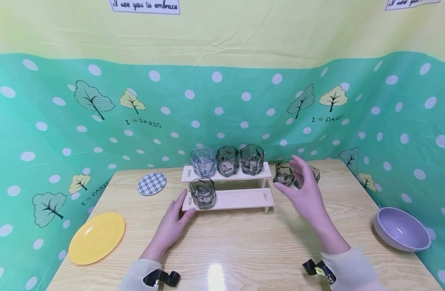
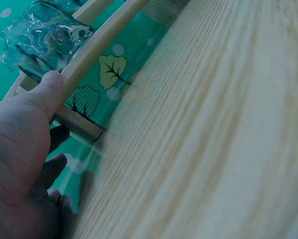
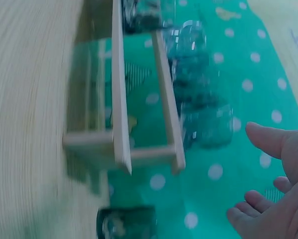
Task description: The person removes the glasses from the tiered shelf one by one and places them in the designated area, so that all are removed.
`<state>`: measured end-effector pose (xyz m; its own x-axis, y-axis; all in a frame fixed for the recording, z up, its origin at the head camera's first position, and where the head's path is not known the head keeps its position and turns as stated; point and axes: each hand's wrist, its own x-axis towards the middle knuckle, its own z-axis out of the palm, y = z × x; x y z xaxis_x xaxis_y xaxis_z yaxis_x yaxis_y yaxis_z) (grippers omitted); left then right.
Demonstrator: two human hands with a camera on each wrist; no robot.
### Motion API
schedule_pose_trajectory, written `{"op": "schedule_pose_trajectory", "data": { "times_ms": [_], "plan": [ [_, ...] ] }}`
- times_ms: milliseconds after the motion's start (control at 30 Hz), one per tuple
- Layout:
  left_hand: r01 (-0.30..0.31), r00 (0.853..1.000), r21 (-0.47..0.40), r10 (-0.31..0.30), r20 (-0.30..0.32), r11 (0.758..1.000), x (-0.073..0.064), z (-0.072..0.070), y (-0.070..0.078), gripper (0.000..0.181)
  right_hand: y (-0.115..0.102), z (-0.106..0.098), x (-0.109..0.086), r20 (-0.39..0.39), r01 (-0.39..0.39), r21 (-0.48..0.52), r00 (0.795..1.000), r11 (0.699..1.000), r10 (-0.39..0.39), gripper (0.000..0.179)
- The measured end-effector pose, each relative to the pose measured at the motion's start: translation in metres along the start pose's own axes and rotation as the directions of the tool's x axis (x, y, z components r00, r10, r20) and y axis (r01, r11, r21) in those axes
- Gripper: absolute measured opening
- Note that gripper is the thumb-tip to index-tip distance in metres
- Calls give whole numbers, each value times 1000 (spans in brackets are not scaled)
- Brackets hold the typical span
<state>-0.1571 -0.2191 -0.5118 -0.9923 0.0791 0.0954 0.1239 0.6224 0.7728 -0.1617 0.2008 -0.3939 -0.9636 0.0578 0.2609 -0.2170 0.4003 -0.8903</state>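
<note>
A two-tier wooden rack stands on the table. My left hand grips the left end of its lower tier, with the thumb on the front edge. Just beside that thumb, a smoky grey glass sits on the lower tier. Along the upper tier are a bluish glass and two dark glasses. My right hand is raised to the right of the rack, thumb and fingers spread, holding nothing. Two more glasses stand on the table near it, one partly hidden behind the hand.
A checked round coaster and a yellow plate lie on the left of the table. At the right edge is a purple bowl. A green dotted cloth hangs close behind and along both sides.
</note>
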Motion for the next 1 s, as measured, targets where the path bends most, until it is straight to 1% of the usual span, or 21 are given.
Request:
{"op": "schedule_pose_trajectory", "data": {
  "times_ms": [133, 333, 433, 533, 633, 833, 1000],
  "plan": [
    [-9, 1000, 1, 9, -9, 1000, -2, 0, 2, 80, -9, 18, -4, 48, 32, 17, 998, 999, -33, 103],
    [-11, 1000, -1, 11, -10, 1000, -2, 0, 2, 80, -22, 43, -11, 122, 26, 76, 992, 997, -35, 104],
    [-13, 1000, -2, 13, -15, 1000, -2, 1, 2, 80, -27, 56, -13, 151, 41, 113, 987, 993, -57, 104],
    [-16, 1000, -2, 16, -20, 1000, -2, 1, 1, 79, -32, 69, -17, 178, 59, 129, 981, 990, -82, 103],
    [-17, 1000, -4, 17, -21, 1000, -1, 1, 0, 79, -34, 82, -20, 205, 63, 129, 975, 990, -89, 103],
    [-12, 1000, -1, 12, -13, 1000, -1, 1, -1, 79, -37, 106, -22, 253, 38, 120, 965, 992, -68, 102],
    [-20, 1000, -8, 20, -21, 1000, -2, 1, -2, 80, -37, 123, -18, 281, 67, 118, 955, 991, -98, 102]
  ]
}}
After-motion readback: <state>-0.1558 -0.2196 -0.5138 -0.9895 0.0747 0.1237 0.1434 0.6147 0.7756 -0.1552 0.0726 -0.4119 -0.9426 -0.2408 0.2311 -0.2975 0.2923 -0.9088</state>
